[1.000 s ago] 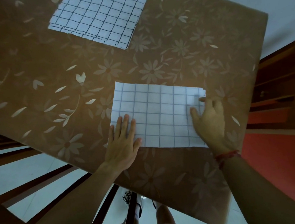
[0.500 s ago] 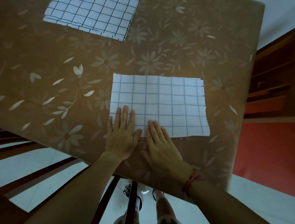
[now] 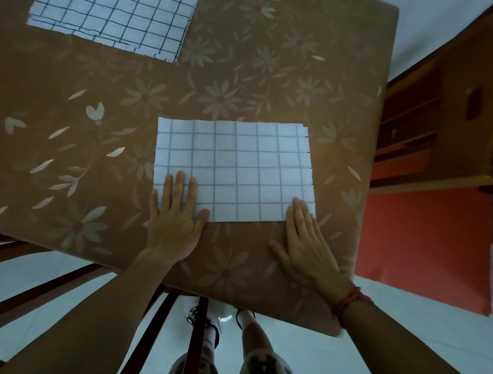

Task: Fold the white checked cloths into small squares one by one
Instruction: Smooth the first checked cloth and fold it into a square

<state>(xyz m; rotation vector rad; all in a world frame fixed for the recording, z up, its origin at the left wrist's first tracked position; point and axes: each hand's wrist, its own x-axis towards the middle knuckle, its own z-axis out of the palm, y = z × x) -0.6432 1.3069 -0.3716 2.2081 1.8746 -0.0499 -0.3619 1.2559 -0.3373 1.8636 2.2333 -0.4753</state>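
While both hands lie flat, the folded cloth (image 3: pixel 235 168) rests on the table (image 3: pixel 262 79) close to the near edge and nearer the right edge than the left. It is a white rectangle with thin grid lines. At its right side the layer edges sit slightly offset, showing more than 1 layer.

The left hand (image 3: pixel 174 222) is open, with fingers straight and held together. Its fingertips press the near-left corner of the folded cloth, the thumb tip touches the cloth's near edge, and the palm lies on the brown floral table cover.

The right hand (image 3: pixel 308 250) is also open and holds nothing. Its fingertips cover the near-right corner of the folded cloth; the palm and spread thumb lie on the table cover, just inside the near edge. A red bracelet (image 3: pixel 348 301) circles the right wrist.

A 2nd checked cloth (image 3: pixel 114 8), with darker grid lines, lies toward the far-left corner of the table, well apart from the folded cloth and cut off by the frame's top edge. Several layer edges show along its near side.

Wooden furniture (image 3: pixel 439 113) stands beyond the right edge. Dark wooden rails (image 3: pixel 54 289) show below the near edge.
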